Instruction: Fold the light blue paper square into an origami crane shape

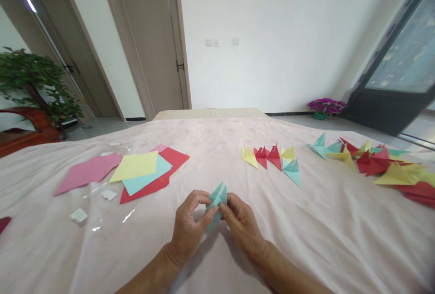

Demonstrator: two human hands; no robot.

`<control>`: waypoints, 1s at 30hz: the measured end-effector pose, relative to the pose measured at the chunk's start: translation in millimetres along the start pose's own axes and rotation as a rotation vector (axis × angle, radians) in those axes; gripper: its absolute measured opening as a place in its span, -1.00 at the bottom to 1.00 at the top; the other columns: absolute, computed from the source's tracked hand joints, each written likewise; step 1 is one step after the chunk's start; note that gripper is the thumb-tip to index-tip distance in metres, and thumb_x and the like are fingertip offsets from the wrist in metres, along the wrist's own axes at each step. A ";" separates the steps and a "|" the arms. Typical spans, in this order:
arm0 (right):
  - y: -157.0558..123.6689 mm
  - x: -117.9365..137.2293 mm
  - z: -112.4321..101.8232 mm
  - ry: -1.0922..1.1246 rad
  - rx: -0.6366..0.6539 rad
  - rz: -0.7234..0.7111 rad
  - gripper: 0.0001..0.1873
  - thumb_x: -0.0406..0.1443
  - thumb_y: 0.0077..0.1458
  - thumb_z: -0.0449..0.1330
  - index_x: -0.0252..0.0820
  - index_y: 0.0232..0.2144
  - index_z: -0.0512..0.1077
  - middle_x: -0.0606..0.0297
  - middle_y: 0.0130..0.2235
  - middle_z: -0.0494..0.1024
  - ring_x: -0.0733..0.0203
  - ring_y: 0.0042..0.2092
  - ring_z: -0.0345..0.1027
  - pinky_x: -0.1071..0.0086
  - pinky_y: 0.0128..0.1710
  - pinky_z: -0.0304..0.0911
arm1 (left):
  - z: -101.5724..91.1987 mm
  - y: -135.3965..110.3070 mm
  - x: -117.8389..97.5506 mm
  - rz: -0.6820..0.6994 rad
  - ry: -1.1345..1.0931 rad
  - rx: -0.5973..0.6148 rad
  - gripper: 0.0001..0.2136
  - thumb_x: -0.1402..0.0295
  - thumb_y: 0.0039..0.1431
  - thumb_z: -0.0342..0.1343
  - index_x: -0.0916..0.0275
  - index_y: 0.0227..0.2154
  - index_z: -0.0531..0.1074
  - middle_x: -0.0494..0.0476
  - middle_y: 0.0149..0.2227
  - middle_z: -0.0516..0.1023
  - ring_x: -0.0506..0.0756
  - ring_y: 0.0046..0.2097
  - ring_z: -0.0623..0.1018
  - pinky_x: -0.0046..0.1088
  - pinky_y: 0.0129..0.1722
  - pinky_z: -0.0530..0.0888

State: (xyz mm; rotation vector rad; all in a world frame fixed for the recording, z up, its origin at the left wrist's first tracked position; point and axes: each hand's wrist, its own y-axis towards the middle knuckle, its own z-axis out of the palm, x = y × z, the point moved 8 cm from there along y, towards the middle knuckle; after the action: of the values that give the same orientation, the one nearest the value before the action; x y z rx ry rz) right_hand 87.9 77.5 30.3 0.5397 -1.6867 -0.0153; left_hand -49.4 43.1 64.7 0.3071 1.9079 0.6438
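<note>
Between my two hands is a light-blue folded paper (214, 225), with two narrow points sticking up at its top. My left hand (190, 218) pinches its left side between thumb and fingers. On the right side, my right hand (243, 222) grips the same paper, its thumb pressed near the middle. Both thumbs face me; some fingertips are hidden behind the paper. Ahead and to the right stands a short row of folded paper cranes, among them a red crane (274, 156), a yellow crane (250, 156) and a light-blue crane (292, 171).
A pale pink cloth (217, 137) covers the table. Flat sheets lie at left: pink paper (86, 174), yellow paper (134, 166), red paper (176, 160), beside clear plastic wrapping and white scraps (79, 215). A heap of colored cranes (377, 162) lies at far right.
</note>
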 end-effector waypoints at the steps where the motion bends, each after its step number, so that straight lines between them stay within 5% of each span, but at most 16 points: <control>1: 0.2 0.1 0.2 0.008 -0.002 0.004 -0.67 -0.07 0.28 0.08 -0.20 -0.31 0.43 0.34 -0.41 0.43 0.26 -0.36 0.25 0.41 -0.34 0.20 | -1.0 -0.2 0.4 -0.007 0.008 -0.014 -0.90 0.33 0.18 0.17 0.21 -0.41 0.45 0.09 -0.30 0.56 0.09 -0.21 0.56 -0.41 -0.17 0.48; 14: 0.4 -11.0 -1.7 0.052 -0.073 0.074 -0.70 -0.08 0.17 0.18 -0.21 -0.40 0.41 0.35 -0.47 0.42 0.26 -0.44 0.30 0.40 -0.43 0.23 | 0.2 -6.4 15.1 -0.187 0.007 -0.064 -0.85 0.26 0.21 0.16 0.22 -0.38 0.49 0.02 -0.45 0.55 0.03 -0.38 0.53 -0.50 -0.34 0.46; 20: 3.9 -3.6 -12.1 0.110 -0.145 0.042 -0.72 -0.10 0.12 0.24 -0.20 -0.29 0.42 0.34 -0.40 0.44 0.26 -0.38 0.29 0.42 -0.39 0.23 | 8.4 -6.2 23.4 -0.217 -0.062 0.020 -0.84 0.26 0.23 0.14 0.23 -0.41 0.43 -0.01 -0.45 0.50 0.01 -0.38 0.49 -0.51 -0.35 0.41; 30: 7.6 -2.2 -11.8 0.161 -0.128 0.040 -0.67 -0.06 0.10 0.24 -0.21 -0.46 0.39 0.38 -0.48 0.34 0.29 -0.42 0.17 0.42 -0.39 0.16 | 19.9 -8.3 28.8 -0.360 -0.275 0.088 -0.79 0.18 0.21 0.16 0.19 -0.27 0.34 -0.01 -0.42 0.53 0.02 -0.38 0.52 -0.54 -0.40 0.41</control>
State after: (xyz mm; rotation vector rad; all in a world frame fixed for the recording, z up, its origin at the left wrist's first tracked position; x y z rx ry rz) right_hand 96.6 88.5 32.9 0.4005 -1.5280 -0.0491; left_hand -42.7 56.2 31.8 0.0957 1.6718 0.2628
